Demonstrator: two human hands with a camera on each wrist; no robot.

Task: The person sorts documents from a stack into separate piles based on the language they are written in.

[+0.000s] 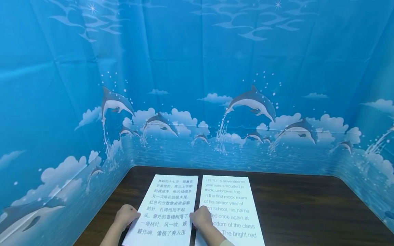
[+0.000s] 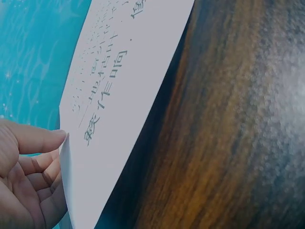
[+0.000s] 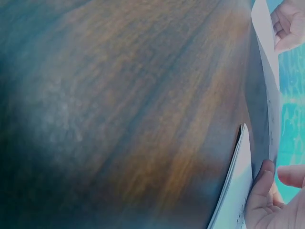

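A white sheet with large printed Chinese text [image 1: 167,219] is held up by both hands, a little off the dark table. At its left edge, my left hand [image 1: 125,216] pinches the paper between thumb and curled fingers; the left wrist view shows the sheet [image 2: 114,124] bending slightly at that grip. My right hand [image 1: 201,218] pinches the opposite edge, with the paper between thumb and forefinger in the right wrist view. Beside it lie several stacked pages with English text [image 1: 227,208], partly covered by my right hand and forearm.
The dark wood-grain table [image 1: 307,208] stretches to the right of the pages. A blue curtain printed with dolphins and clouds [image 1: 197,85] encloses the table at the back and on both sides.
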